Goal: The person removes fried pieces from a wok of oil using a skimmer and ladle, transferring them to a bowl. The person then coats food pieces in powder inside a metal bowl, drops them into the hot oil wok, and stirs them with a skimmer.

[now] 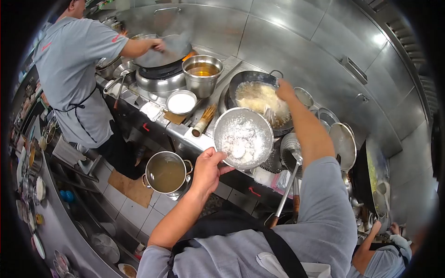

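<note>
My left hand (208,170) grips the rim of a round metal bowl (266,150), thumb on top and fingers beneath. White flour and a few coated lumps (238,146) lie inside it. Beyond the bowl, a dark wok (248,78) holds bubbling oil with pale pieces frying (257,95). My right hand (285,90) is over the wok's right side, near its loop handle (276,72). Its fingers point down and are mostly hidden, so what they hold is unclear. A whitish streak (269,113) shows in the oil below that hand.
A steel pot of amber oil (202,76), a bowl of white powder (181,102) and a bamboo brush (204,120) stand left of the wok. A long-handled strainer (289,148) lies right. A pot (165,171) sits low. Co-workers (81,78) work on both sides.
</note>
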`<state>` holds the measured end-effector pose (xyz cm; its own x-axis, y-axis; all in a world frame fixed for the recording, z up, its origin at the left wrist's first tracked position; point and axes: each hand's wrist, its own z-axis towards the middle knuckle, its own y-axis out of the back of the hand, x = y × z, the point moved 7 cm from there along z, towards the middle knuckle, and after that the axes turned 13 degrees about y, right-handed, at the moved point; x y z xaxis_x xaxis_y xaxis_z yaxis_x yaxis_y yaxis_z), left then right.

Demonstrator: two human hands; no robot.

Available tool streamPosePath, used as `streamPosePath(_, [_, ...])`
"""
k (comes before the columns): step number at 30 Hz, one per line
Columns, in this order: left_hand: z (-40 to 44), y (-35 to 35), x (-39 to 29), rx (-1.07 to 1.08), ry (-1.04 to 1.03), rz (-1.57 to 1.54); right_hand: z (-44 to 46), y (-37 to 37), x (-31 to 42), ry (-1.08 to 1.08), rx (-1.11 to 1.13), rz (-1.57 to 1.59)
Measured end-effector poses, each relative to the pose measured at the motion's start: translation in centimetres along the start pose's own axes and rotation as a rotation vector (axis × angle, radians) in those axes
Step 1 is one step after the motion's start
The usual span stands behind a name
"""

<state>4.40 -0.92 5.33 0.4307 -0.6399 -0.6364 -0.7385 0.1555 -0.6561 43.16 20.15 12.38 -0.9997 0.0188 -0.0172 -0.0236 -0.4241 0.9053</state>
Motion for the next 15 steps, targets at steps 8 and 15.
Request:
streamPosePath(8, [0.7, 2.4, -6.0, -0.037, -0.246, -0.023, 0.7, 20.7, 24.3, 0.537, 0.218, 0.198])
streamPosePath(15, [-2.9, 2.8, -9.2, 0.070, -0.309, -0.045, -11.3, 13.9, 35.7, 0.916, 0.209, -0.128])
